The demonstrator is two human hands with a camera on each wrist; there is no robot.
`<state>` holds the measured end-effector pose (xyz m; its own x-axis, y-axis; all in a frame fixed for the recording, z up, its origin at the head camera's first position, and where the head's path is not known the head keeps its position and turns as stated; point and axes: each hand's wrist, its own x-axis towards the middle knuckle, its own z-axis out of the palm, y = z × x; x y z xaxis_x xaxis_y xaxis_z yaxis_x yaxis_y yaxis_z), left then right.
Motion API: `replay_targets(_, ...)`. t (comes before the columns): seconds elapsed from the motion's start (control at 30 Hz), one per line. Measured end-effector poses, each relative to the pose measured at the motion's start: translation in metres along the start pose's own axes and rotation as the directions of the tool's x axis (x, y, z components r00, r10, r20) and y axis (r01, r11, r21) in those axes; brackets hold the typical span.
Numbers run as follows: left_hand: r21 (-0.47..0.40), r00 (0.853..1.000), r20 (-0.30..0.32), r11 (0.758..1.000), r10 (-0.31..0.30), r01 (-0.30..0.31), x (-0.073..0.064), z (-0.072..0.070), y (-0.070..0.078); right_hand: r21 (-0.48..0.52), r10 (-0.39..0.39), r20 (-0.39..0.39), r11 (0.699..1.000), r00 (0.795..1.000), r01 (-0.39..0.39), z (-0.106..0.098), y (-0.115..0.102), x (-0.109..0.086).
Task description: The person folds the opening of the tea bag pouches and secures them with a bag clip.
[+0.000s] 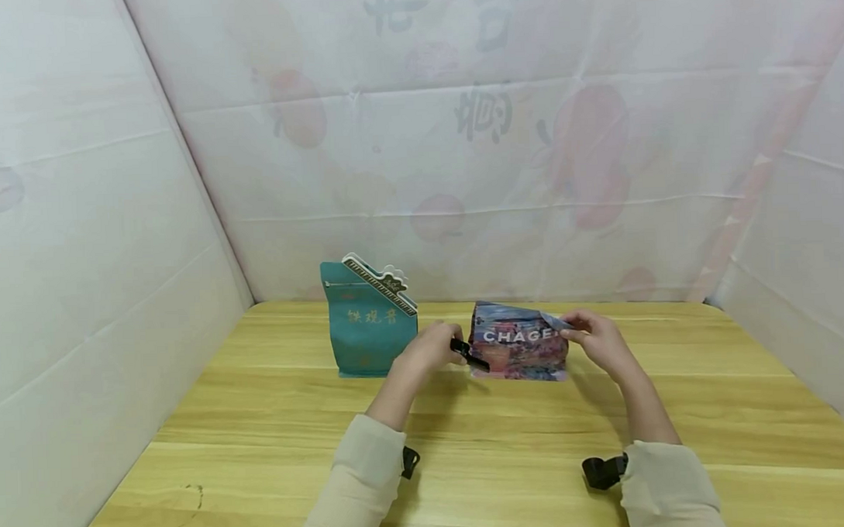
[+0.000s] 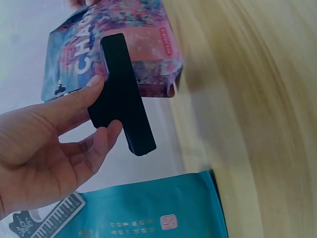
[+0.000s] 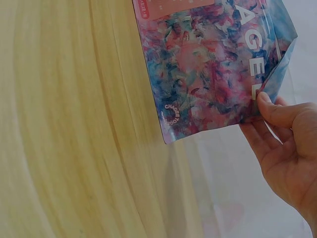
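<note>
A colorful printed bag (image 1: pixel 519 353) marked CHAGEE stands on the table, its top folded over. My right hand (image 1: pixel 601 341) pinches the fold at the bag's right upper corner, thumb in front, as the right wrist view shows for the hand (image 3: pixel 292 144). Between thumb and fingertips, my left hand (image 2: pixel 59 141) holds a black bag clip (image 2: pixel 121 94) just in front of the bag's left side. In the head view that clip (image 1: pixel 471 355) tilts down to the right. Left of it a teal pouch (image 1: pixel 369 339) stands upright, with a piano-keyboard clip (image 1: pixel 379 284) slanting across its folded upper right corner.
The wood-grain table (image 1: pixel 513 462) reaches back to a white printed cloth (image 1: pixel 363 165), with more cloth on both sides. The teal pouch stands close behind my left hand. Black wrist devices (image 1: pixel 604 472) sit at the cuffs of both sleeves.
</note>
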<state>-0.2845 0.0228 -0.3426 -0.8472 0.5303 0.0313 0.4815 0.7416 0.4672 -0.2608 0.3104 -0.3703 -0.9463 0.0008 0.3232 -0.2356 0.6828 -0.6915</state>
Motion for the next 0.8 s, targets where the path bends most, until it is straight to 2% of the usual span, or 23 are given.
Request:
replay_targets(0.13,0.043,1.0,-0.016,0.999,0.025,-0.024,-0.002,-0.002,0.001,0.005,-0.009,-0.001,1.0,1.0,0.009,0.003,-0.002,0.001)
replay_targets(0.47,0.056,1.0,-0.024,0.998,-0.006,0.007,-0.006,-0.01,0.008,0.018,-0.01,0.009,1.0,1.0,0.01,0.008,-0.006,0.002)
replay_targets(0.63,0.075,0.999,-0.04,0.997,0.018,-0.015,-0.007,-0.013,0.013,-0.004,-0.002,0.013,1.0,1.0,0.002,0.008,-0.006,0.002)
replay_targets(0.8,0.116,0.996,-0.066,0.991,0.068,-0.06,-0.008,-0.018,0.019,-0.011,-0.006,0.006,1.0,1.0,0.006,0.01,-0.008,0.003)
